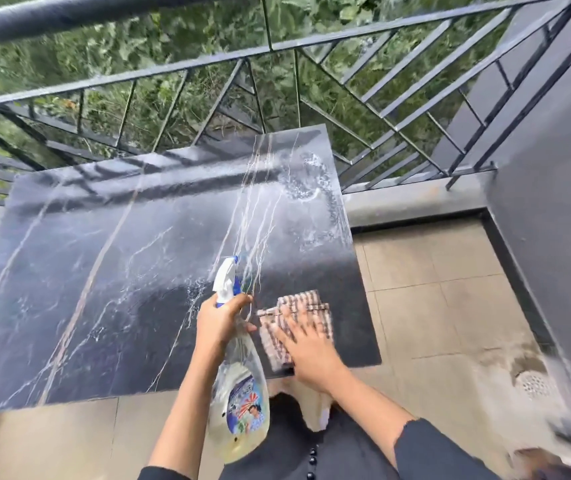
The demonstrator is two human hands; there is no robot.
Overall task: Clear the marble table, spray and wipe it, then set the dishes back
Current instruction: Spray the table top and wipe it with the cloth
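Your dark marble worktop [104, 271] is wet, with sudsy streaks [312, 181] near its far right corner. A black railing [208, 67] runs just beyond the worktop's far edge. The spray bottle [239, 386] hangs over the worktop's near edge, its nozzle aimed across the worktop. The checked cloth [306, 306] lies on the worktop's near right corner. Your left hand [220, 320] grips the bottle's neck. Your right hand [308, 355] presses flat on the cloth, fingers straight and spread.

Left hand [220, 320] grips spray bottle [239, 393]; right hand [306, 351] presses cloth [298, 313].
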